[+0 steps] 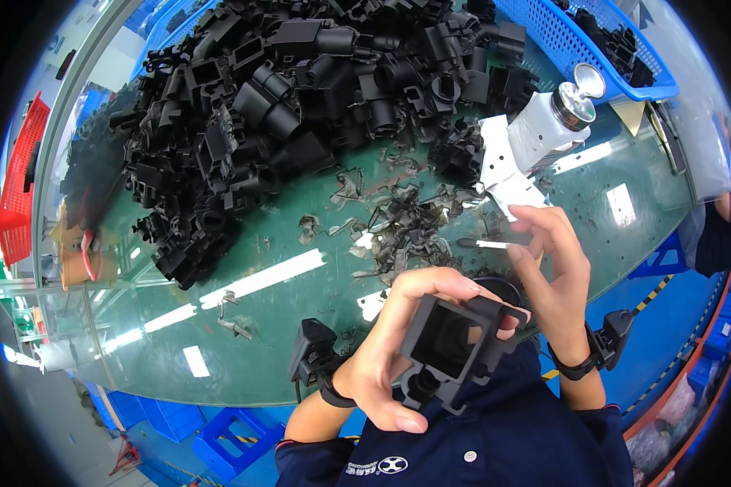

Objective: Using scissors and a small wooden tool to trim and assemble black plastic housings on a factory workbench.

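My left hand [379, 357] grips a black plastic housing [447, 337] close to my body, its square opening facing up. The fingers wrap over its far side and the thumb lies along the near side. My right hand [562, 280] is to the right of the housing, pinching a cotton swab [492, 244] between thumb and fingers. The swab's dark tip points left, apart from the housing. Beyond it lie thin, dark, torn scraps [406, 231] in a loose heap. A white bottle [540, 134] with a raised metal lid stands beyond my right hand, beside spotted white paper [503, 183].
A large pile of black plastic housings [300, 89] covers the far side of the green tabletop [260, 349]. A blue basket [625, 73] with more black parts sits at the far right. A red basket [20, 178] and blue stools [235, 442] are beyond the table's edges.
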Available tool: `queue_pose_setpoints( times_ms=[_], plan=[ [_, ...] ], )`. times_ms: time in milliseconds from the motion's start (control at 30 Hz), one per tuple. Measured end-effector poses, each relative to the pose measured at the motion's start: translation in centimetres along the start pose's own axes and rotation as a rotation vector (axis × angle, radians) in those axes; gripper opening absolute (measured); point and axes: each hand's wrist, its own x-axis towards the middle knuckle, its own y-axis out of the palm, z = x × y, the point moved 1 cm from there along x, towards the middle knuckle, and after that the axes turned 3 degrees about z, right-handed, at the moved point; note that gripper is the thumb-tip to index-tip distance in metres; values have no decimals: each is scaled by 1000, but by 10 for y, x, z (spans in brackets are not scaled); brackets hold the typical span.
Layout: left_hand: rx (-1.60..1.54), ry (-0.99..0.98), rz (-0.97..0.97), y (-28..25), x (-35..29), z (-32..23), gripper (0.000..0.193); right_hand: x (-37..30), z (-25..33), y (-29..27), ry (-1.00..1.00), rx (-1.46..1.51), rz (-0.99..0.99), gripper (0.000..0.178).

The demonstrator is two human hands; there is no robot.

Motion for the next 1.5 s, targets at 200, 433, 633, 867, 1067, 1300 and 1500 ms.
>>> queue_pose_setpoints(
  times_ms=[200, 433, 633, 867, 1067, 1300, 1500],
  plan=[
    [134, 108, 29, -1, 4, 3, 81, 1, -4, -3, -90, -55, -20, 41],
    [193, 172, 94, -6, 4, 5, 77, 3, 0, -2, -179, -141, -24, 38],
    [253, 133, 106, -7, 3, 3, 84, -1, -3, -5, -76, -33, -9, 36],
    [116, -63, -266, -2, 2, -9, 90, 5, -22, -37, -144, -544, 31, 24],
    [101, -126, -296, -3, 9, -1, 77, 0, -31, -30, -254, -540, 182, 23],
    [10, -218, -279, -5, 1, 0, 80, 7, -21, -16, -302, -527, 207, 24],
    [268, -348, -278, 0, 1, -6, 84, 11, -22, 1, -375, -543, 238, 17]
  ],
)
